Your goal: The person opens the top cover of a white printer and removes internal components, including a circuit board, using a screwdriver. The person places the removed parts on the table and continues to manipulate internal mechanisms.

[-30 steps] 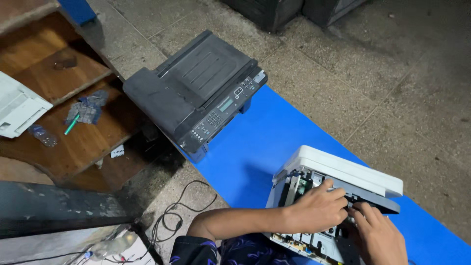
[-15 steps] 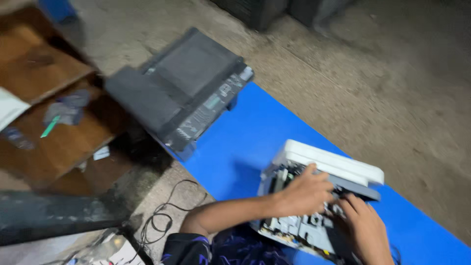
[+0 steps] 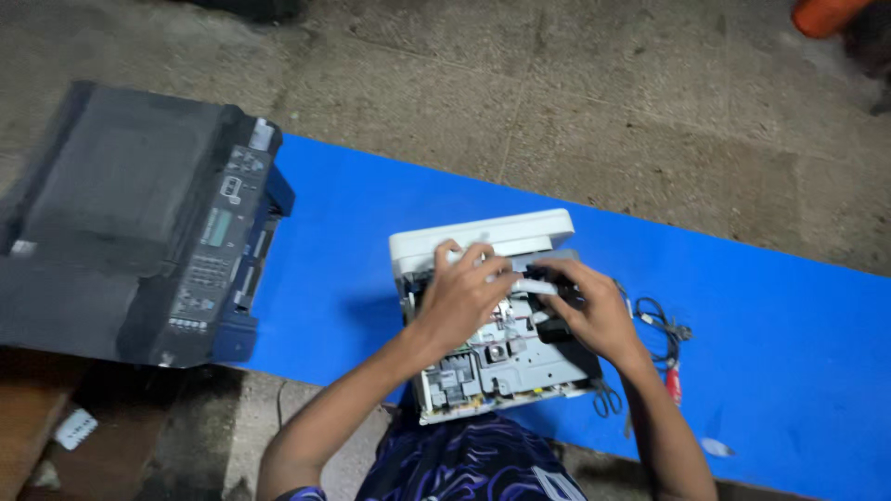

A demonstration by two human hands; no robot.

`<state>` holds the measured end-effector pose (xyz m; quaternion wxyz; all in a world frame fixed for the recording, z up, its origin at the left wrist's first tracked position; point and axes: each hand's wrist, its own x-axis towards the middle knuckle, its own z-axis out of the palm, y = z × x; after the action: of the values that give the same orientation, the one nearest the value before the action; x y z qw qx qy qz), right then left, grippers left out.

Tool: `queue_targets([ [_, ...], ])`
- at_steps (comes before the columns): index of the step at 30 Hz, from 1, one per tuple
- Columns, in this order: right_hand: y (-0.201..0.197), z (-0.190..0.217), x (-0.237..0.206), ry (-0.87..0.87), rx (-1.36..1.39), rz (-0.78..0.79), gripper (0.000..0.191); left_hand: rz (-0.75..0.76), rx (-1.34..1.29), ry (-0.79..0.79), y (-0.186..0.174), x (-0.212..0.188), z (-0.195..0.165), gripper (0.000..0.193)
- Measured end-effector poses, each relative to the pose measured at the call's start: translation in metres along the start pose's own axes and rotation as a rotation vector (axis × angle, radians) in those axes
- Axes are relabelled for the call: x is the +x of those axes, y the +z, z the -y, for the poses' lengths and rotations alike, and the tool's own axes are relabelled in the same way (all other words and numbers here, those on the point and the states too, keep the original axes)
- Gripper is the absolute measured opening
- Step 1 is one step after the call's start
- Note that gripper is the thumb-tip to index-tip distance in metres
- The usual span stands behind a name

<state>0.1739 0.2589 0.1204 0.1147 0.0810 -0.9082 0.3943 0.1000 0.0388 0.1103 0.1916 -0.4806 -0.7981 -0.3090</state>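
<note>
Far left there's a big dark multifunction printer lying partly on the blue mat, button panel facing right, well clear of the work. Below it, a bit of brown wooden surface with a small white piece on it, cut off by the frame edge. The mat runs across a rough concrete floor.

In the middle of the mat sits the opened white printer, white cover at the far side, bare metal chassis and grey parts exposed toward the person. The left hand rests on top of the open guts, fingers spread and curled over the upper edge. The right hand is just beside it, fingers bent around what looks like a black part with a pale strip, though motion blur makes that hard to confirm.

Right of the printer: small scissors, a tangle of black cable and a red-handled tool. An orange object is clipped at the top right corner.
</note>
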Motion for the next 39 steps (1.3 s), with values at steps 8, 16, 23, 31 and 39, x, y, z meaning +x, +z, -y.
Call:
queue_targets([
  [8, -0.004, 0.011, -0.018, -0.098, -0.259, -0.115, 0.040, 0.114, -0.134, -0.192, -0.028, -0.042, -0.015, 0.017],
  [16, 0.016, 0.007, -0.029, -0.285, -0.354, -0.017, 0.027, 0.148, -0.016, -0.135, -0.019, -0.060, -0.019, 0.015],
  [23, 0.024, -0.003, -0.021, -0.399, -0.318, 0.035, 0.024, 0.154, 0.013, -0.041, -0.018, -0.062, -0.011, 0.019],
  [31, 0.025, -0.006, -0.021, -0.371, -0.304, 0.011, 0.022, 0.186, 0.110, 0.020, -0.012, -0.065, -0.012, 0.021],
  [39, 0.020, -0.004, -0.030, -0.335, -0.327, -0.072, 0.022, -0.236, -0.001, -0.115, -0.027, -0.075, -0.018, 0.014],
])
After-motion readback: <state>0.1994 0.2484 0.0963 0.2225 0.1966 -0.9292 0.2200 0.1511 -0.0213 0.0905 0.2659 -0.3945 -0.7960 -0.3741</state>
